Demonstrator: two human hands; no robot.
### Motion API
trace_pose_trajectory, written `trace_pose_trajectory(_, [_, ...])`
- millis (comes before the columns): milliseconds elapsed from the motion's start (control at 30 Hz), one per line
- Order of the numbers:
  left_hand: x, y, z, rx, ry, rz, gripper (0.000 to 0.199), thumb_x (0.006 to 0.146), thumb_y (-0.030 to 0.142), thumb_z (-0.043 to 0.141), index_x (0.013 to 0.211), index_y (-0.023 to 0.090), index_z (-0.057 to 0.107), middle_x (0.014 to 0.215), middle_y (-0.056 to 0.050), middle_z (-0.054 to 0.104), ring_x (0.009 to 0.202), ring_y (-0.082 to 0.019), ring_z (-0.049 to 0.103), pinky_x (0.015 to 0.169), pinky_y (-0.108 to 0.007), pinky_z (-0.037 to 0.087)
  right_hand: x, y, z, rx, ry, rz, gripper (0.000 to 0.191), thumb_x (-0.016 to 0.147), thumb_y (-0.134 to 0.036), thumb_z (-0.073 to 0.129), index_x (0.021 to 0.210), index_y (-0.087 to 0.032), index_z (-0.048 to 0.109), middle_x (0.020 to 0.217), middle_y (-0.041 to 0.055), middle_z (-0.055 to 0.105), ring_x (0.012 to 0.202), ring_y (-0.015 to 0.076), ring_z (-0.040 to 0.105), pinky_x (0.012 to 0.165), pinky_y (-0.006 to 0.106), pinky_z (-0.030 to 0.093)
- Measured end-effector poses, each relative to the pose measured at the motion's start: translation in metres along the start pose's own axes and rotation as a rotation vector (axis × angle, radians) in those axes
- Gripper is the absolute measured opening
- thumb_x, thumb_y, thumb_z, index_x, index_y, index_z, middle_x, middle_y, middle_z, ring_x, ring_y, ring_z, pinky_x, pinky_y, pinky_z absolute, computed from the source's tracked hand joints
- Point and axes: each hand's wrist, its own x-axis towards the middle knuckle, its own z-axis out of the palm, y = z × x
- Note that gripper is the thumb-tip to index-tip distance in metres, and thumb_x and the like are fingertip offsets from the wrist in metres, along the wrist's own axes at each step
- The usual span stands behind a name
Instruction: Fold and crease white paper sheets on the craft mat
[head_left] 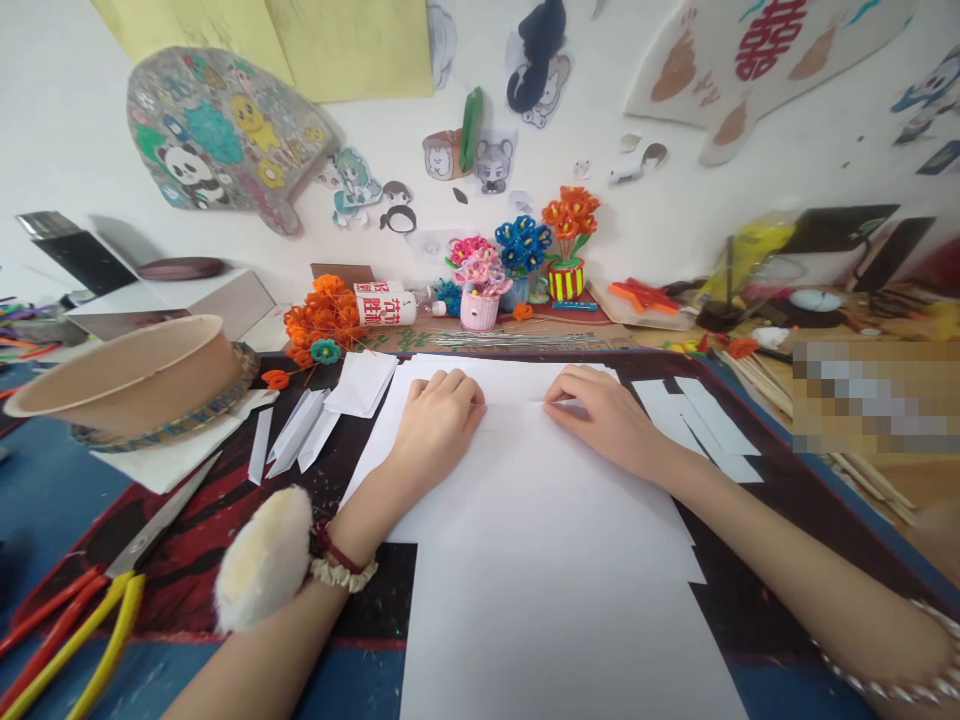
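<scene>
A large white sheet of paper (555, 580) stretches toward me over other white sheets, its far edge appearing folded over in a narrow strip. My left hand (442, 415) is closed at the left of that edge, thumb and fingers pinching the paper. On the other side, my right hand (600, 415) pinches the same edge between thumb and fingertips. A gap separates the two hands. Folded white paper pieces (307, 425) lie left of my left hand, and cut paper strips (697, 420) are right of my right hand. A fluffy pompom scrunchie (266, 560) circles my left wrist.
Scissors (142, 540) with red and yellow handles lie at the left, near a beige bowl (135, 375). Orange pipe-cleaner flowers (322, 310), a white bottle (386, 305) and small flower pots (480, 308) line the wall. Wooden sticks (870, 485) lie at the right.
</scene>
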Motion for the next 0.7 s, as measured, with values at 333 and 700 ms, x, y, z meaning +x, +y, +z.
trace_pose_trajectory(333, [-0.001, -0.001, -0.003, 0.164, -0.001, 0.405, 0.026, 0.093, 0.017, 0.049, 0.114, 0.026, 0.061, 0.115, -0.001, 0.066, 0.103, -0.022, 0.053, 0.088, -0.040, 0.034, -0.002, -0.003, 0.003, -0.161, 0.001, -0.010, 0.009, 0.089, -0.025, 0.052, 0.081, -0.022, 0.053, 0.088, 0.0005, 0.064, 0.087, 0.0201, 0.056, 0.076, 0.035, 0.036])
trace_pose_trajectory(700, [-0.001, 0.014, -0.006, 0.053, -0.025, 0.179, 0.021, 0.085, 0.012, 0.048, 0.094, 0.019, 0.065, 0.091, -0.006, 0.071, 0.096, -0.026, 0.057, 0.082, -0.044, 0.033, -0.002, 0.000, 0.004, -0.145, 0.002, -0.036, 0.011, 0.092, -0.026, 0.050, 0.082, -0.022, 0.052, 0.088, 0.0020, 0.066, 0.086, 0.0217, 0.056, 0.074, 0.035, 0.035])
